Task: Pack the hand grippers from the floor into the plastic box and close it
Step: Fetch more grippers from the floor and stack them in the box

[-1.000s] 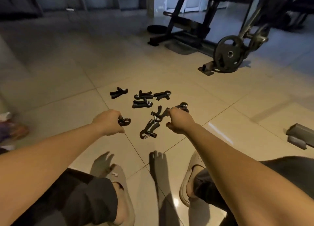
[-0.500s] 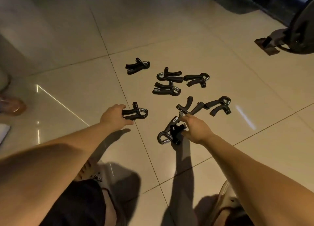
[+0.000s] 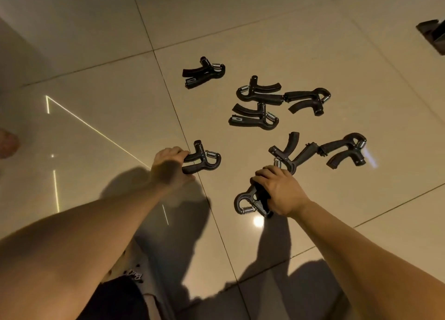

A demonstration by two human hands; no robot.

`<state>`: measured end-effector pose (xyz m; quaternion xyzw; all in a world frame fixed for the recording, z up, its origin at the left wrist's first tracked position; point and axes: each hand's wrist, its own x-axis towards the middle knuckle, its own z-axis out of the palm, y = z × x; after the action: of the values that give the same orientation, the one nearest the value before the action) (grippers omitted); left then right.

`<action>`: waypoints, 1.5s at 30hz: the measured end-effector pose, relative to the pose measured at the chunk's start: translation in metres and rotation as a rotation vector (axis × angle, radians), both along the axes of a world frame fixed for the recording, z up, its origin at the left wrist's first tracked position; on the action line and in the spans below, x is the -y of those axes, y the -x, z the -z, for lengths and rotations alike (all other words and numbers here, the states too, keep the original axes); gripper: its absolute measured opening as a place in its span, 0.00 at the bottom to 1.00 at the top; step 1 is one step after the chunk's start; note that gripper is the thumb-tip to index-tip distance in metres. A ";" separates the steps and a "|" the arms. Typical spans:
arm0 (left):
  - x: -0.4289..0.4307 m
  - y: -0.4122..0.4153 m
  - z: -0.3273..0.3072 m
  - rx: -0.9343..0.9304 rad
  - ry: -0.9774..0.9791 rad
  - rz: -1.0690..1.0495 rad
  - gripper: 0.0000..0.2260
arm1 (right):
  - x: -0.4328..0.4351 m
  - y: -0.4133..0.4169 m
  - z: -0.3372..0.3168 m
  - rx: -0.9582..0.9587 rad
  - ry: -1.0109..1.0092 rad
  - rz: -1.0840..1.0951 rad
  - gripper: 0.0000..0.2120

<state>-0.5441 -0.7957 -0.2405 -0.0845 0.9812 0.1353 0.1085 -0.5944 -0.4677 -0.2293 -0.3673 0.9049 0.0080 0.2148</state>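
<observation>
Now your left hand [image 3: 168, 165] and right hand [image 3: 279, 189] each clench one of eight black plastic, steel-sprung hand grippers [image 3: 255, 200] on glossy beige floor tiles [image 3: 96, 117].

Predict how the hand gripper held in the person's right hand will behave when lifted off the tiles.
The hand gripper looks like rigid moulded plastic, so it should probably lift stiffly, without flopping. Its coil spring suggests the handles may close slightly under the right hand. The glossy floor may let it slide if only nudged.

My left hand [image 3: 168, 163] hides gripper handles [image 3: 190, 162]; right hand [image 3: 279, 189] covers another's. Dark object [image 3: 433, 37] cut by right edge. Shoe print [image 3: 134, 275] unreadable.
</observation>
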 end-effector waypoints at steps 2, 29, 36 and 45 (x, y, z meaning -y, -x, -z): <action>-0.002 -0.002 0.003 -0.025 0.032 0.014 0.26 | 0.000 -0.003 -0.001 -0.022 -0.020 0.031 0.32; -0.126 -0.083 -0.201 -0.181 -0.146 0.223 0.29 | -0.086 -0.140 -0.207 -0.312 0.211 0.637 0.22; -0.170 -0.163 -0.304 -0.275 -0.175 0.217 0.26 | -0.124 -0.225 -0.315 -0.577 0.040 0.552 0.19; -0.224 -0.279 -0.378 -0.328 -0.216 0.317 0.25 | -0.161 -0.372 -0.385 -0.699 -0.108 0.537 0.22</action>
<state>-0.2648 -0.5720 0.1378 0.1058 0.9665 0.2326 -0.0239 -0.2225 -0.3071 0.1558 -0.0828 0.9848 0.1230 -0.0905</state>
